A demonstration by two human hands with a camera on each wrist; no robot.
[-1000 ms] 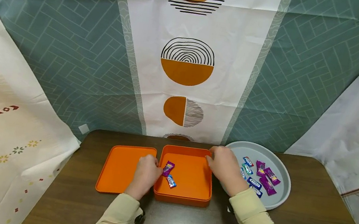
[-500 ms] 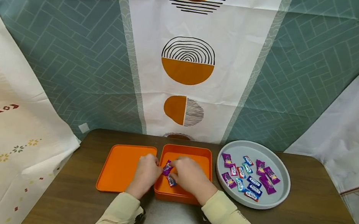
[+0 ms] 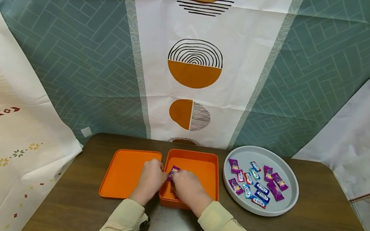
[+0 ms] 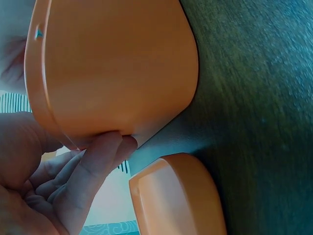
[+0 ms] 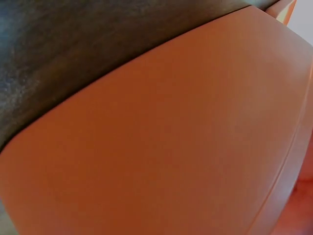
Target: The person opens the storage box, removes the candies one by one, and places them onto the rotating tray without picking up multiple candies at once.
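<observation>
My left hand (image 3: pixel 151 180) grips the left wall of an open orange box (image 3: pixel 202 166). In the left wrist view, the left hand's fingers (image 4: pixel 100 159) press against the outside of the box wall (image 4: pixel 122 68). My right hand (image 3: pixel 188 188) reaches down into the box with its fingers bent. Beside those fingertips lies a purple-wrapped candy (image 3: pixel 173 172), against the left inner wall. A small blue-wrapped candy there is hidden under the right hand, and whether the fingers pinch it does not show. The right wrist view is filled by the box's outer wall (image 5: pixel 161 127).
An orange lid (image 3: pixel 122 178) lies flat left of the box. To the right, a round grey tray (image 3: pixel 236 155) holds several candies in purple, blue, red and green wrappers. Everything stands on a dark wooden table (image 3: pixel 327 216) before a patterned curtain (image 3: pixel 86 57).
My right hand has moved left from the box's far right rim to the candies inside, then slightly nearer, now covering the blue one. The left hand has stayed put.
</observation>
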